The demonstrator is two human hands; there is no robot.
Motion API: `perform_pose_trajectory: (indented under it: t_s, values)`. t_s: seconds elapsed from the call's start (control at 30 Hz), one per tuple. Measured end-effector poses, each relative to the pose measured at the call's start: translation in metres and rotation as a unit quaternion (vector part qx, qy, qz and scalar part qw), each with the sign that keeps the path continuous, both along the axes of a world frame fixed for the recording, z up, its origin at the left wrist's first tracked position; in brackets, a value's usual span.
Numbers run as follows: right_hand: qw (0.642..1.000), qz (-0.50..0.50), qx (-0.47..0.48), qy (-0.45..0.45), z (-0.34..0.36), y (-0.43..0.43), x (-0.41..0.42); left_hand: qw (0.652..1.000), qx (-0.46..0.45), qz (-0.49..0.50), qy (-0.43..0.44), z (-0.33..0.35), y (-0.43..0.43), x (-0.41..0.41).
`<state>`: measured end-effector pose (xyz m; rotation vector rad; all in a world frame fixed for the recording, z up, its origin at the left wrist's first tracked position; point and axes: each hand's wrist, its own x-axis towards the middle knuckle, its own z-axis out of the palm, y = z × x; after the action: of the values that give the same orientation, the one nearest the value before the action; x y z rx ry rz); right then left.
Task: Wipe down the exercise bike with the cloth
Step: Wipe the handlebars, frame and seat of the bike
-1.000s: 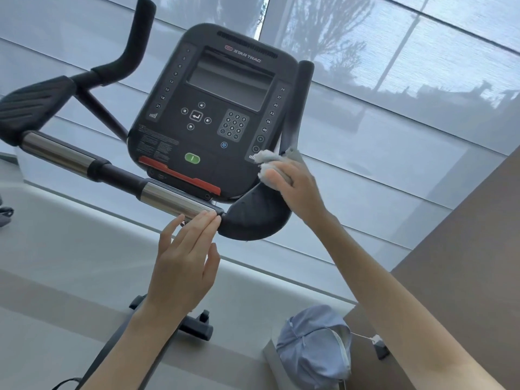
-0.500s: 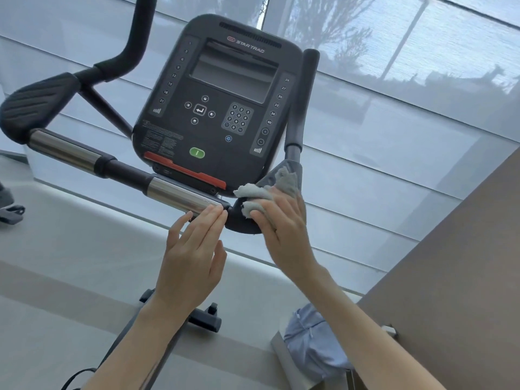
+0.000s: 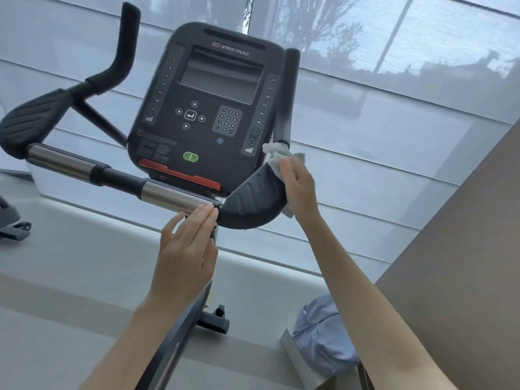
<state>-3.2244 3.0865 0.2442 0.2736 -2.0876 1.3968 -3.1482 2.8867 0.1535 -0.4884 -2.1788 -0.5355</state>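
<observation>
1 bunched cloth (image 3: 274, 156) sits on the far right edge of the curved pad (image 3: 253, 201) of the exercise bike (image 3: 213, 108). My right hand (image 3: 299, 190) pinches it there, thumb on top, other fingers hidden. My left hand (image 3: 185, 249) rests flat, fingers together, on the chrome bar (image 3: 168, 197). I judge the pad is being wiped; next comes the upright grip (image 3: 287, 94) just above, with open room to its right.

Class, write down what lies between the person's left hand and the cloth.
The bike's black curved armrest pad, in the head view: the left hand touches the chrome bar at one end, the right hand holds the cloth at the other.
</observation>
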Motion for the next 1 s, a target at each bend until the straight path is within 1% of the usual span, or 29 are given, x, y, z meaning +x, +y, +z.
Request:
perform_pose_trajectory:
  t_s: [0.07,0.13,0.2,0.27,0.37,0.43,0.57,0.7,0.87,1.0]
  values:
    - [0.999,0.019,-0.019,-0.023,-0.008,-0.004,-0.002,1.000,-0.001,-0.001,-0.005,0.000,0.000,0.000]
    - [0.998,-0.004,-0.047,-0.032,-0.016,-0.007,0.004,1.000,0.001,-0.001,-0.009,-0.001,0.000,0.000]
    - [0.996,-0.031,-0.074,-0.024,-0.026,-0.014,0.013,1.000,0.001,-0.004,-0.011,-0.003,0.000,-0.001]
    - [0.995,-0.050,-0.089,0.015,-0.036,-0.026,0.023,1.000,0.000,-0.005,-0.009,-0.002,-0.001,-0.001]
    - [0.988,-0.085,-0.067,0.112,-0.054,-0.051,0.037,1.000,-0.012,-0.010,-0.009,-0.002,-0.003,-0.002]
    - [0.981,-0.118,-0.051,0.146,-0.066,-0.064,0.039,1.000,-0.022,-0.015,-0.008,-0.002,-0.006,-0.002]
    - [0.973,-0.161,-0.075,0.149,-0.081,-0.084,0.039,0.999,-0.029,-0.035,-0.005,0.001,-0.011,-0.001]
    - [0.967,-0.184,-0.058,0.166,-0.093,-0.110,0.042,1.000,-0.006,-0.027,-0.008,0.000,-0.020,0.003]
    - [0.968,-0.191,-0.041,0.155,-0.100,-0.131,0.047,1.000,0.010,-0.009,-0.008,-0.006,-0.034,0.003]
    - [0.976,-0.171,-0.033,0.128,-0.103,-0.145,0.062,1.000,-0.012,0.002,-0.026,-0.010,-0.039,-0.001]
